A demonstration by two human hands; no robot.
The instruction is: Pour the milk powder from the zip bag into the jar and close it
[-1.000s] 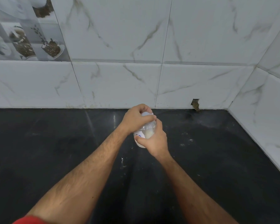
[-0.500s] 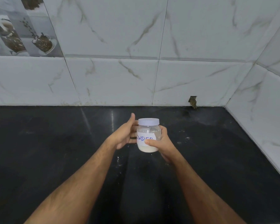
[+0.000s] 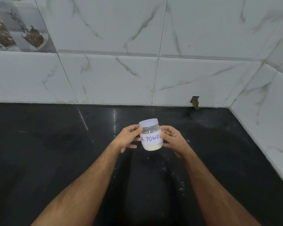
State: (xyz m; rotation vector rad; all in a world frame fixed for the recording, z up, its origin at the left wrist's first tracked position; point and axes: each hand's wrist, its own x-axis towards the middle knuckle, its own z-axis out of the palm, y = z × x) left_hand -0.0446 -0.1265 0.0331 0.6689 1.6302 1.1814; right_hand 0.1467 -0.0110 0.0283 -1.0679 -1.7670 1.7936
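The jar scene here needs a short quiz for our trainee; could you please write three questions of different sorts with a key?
1. True or false: the jar has its lid on.
2. Multiple choice: the white powder fills A) the whole jar, B) only the bottom part, C) none of it.
3. Short answer: which hands touch the jar?

Key
1. True: the pale lid sits on top.
2. B: it lies below the handwritten label.
3. Both: the left hand and the right hand hold its sides above the black counter.
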